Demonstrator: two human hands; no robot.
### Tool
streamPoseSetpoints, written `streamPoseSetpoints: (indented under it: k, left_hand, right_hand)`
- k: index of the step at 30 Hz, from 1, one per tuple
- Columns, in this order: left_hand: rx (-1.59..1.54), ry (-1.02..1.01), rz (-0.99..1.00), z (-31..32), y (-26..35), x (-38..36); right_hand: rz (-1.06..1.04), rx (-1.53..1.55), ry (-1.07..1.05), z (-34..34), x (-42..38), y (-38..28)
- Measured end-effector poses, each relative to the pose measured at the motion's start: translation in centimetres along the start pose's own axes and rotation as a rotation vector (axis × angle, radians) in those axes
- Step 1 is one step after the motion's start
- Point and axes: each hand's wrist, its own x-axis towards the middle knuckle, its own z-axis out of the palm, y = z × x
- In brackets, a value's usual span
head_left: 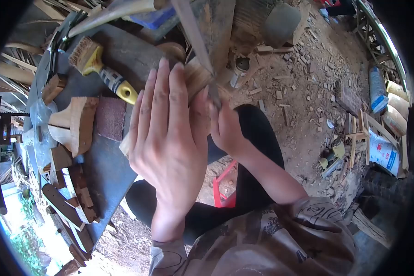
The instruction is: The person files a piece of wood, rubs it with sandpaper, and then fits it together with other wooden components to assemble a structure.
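My left hand (168,124) lies with its fingers stretched out over a piece of light wood (198,79), pressing on it. Most of the wood is hidden beneath the palm. Closed near the right side of that wood, my right hand (225,126) grips the end of a long, flat, file-like tool (195,34), which runs up past the wood. Its exact kind is blurred. To the left of my left hand lie a brush with a yellow handle (94,62), a dark red abrasive block (110,118) and a shaped wooden block (76,124).
The dark work surface (110,163) carries several wood offcuts (71,198) along its left edge. A can (240,72) stands on the floor to the right, among scattered wood chips. Sacks (384,149) lie at the far right. Something red (225,186) shows between my legs.
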Motion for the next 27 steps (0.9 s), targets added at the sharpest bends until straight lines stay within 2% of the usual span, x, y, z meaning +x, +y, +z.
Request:
streamPoseSetpoints:
  k: [2,5,8,11,14,17,23,26,27]
  left_hand:
    - [0.033,-0.004,-0.031,-0.4,0.4,0.2]
    - [0.033,-0.015,-0.031,0.4,0.2,-0.5]
    - [0.047,-0.016,-0.018,0.2,0.0,-0.3]
    - [-0.003,-0.025,-0.046,-0.1,0.0,0.1]
    - [0.001,-0.018,-0.061,-0.1,-0.4,0.2]
    - [0.019,-0.068,-0.063,-0.7,-0.3,-0.4]
    - [-0.003,-0.008,-0.057,-0.2,-0.5,-0.3]
    - [0.002,-0.011,-0.042,0.1,-0.7,-0.7]
    - [0.007,0.01,-0.032,0.1,-0.8,-0.6]
  right_hand:
    - [0.039,0.054,-0.055,0.2,-2.8,2.9]
    - [-0.094,0.048,-0.02,-1.1,1.0,-1.1]
    - [-0.086,-0.019,-0.012,-0.9,3.0,-3.2]
    - [-0.072,-0.037,-0.036,0.6,-1.9,3.9]
    - [-0.012,0.004,-0.068,-0.2,-0.7,0.9]
    - [-0.056,0.087,0.008,-0.2,3.1,-3.5]
    - [-0.119,0.012,0.027,0.6,-0.4,2.3]
    - [-0.141,0.059,0.027,0.3,3.6,-2.1]
    - [-0.124,0.073,0.021,0.8,2.8,-1.2]
